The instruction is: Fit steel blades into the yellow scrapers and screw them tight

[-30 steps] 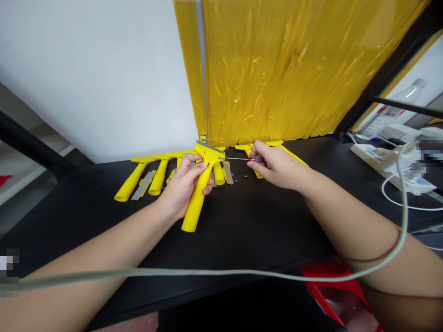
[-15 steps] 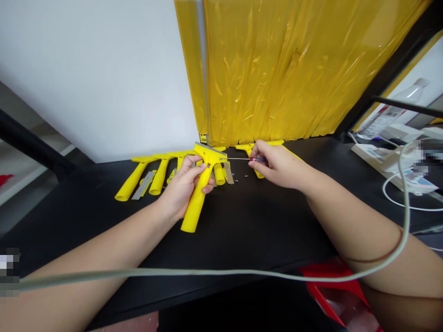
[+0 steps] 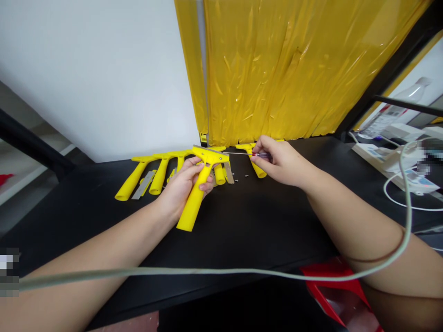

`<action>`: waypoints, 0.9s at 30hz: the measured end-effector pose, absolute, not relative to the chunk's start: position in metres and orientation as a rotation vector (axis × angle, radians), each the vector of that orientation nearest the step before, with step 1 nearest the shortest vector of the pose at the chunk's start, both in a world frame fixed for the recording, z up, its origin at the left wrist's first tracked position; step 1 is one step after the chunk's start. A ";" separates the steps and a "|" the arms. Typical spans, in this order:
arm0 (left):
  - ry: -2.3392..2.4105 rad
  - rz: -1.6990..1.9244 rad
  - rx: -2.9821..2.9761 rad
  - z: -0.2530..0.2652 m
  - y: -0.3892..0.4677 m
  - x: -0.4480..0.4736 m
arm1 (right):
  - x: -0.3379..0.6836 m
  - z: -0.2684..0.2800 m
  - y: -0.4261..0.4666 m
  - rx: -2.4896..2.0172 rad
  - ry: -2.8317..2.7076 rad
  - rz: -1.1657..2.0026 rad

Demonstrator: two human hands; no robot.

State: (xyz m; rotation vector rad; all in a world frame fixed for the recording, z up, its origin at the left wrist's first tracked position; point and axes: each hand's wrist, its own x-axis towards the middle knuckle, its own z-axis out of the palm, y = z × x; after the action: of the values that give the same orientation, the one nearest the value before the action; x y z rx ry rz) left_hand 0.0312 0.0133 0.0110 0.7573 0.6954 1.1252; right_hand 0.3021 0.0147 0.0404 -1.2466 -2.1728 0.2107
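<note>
My left hand is closed around the neck of a yellow scraper, held up above the black shelf with its handle slanting toward me. A metal blade edge runs along the top of its wide head, and a screw shows at the head's right end. In my right hand is a screwdriver, gripped by its dark handle between thumb and fingers. Its thin shaft points left, with the tip close to the scraper head's right end; whether it touches, I cannot tell. Small screws lie on the shelf between my hands.
More yellow scrapers lean along the back, with a loose metal blade among them. A pale cable crosses in front of my forearms. White electrical devices and a plastic bottle stand at the right.
The screwdriver's tip has come off the screw and shifted up toward the blade edge. My right hand has risen slightly. The scraper has tilted a little, its handle end moving left.
</note>
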 end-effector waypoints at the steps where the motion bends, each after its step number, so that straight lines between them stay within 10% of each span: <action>1: 0.706 1.128 0.757 0.011 0.013 0.031 | 0.302 0.041 0.014 -1.232 -2.177 0.225; 27: 0.854 1.173 1.050 0.014 0.003 0.033 | 0.295 0.044 0.008 -1.032 -2.249 0.132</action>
State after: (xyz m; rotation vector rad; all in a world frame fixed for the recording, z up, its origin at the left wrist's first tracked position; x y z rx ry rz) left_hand 0.0332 0.0028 0.0139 1.0500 0.8537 1.1726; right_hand 0.2947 0.0075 0.0444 -1.0320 -2.2491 0.1320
